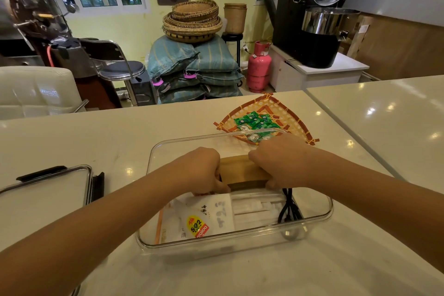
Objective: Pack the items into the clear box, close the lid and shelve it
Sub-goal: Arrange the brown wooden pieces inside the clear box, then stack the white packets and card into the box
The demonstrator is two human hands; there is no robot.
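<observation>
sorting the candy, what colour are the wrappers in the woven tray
Green with white patches, clearest in the head view.

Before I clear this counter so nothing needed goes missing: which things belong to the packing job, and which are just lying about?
Job: clear plastic box, brown wooden block held by both hands, black-clipped lid, green wrapped candies.

Lying about: stacked woven baskets, pink gas cylinder, chrome stool.

The clear box (240,238) sits open on the surface, holding a white packet with a yellow 502 label (204,218), white sachets (254,206) and a black cable (288,206) just below the fingers (223,186), which grip a wooden block (242,170). Its lid (45,190) lies left, apart.
</observation>
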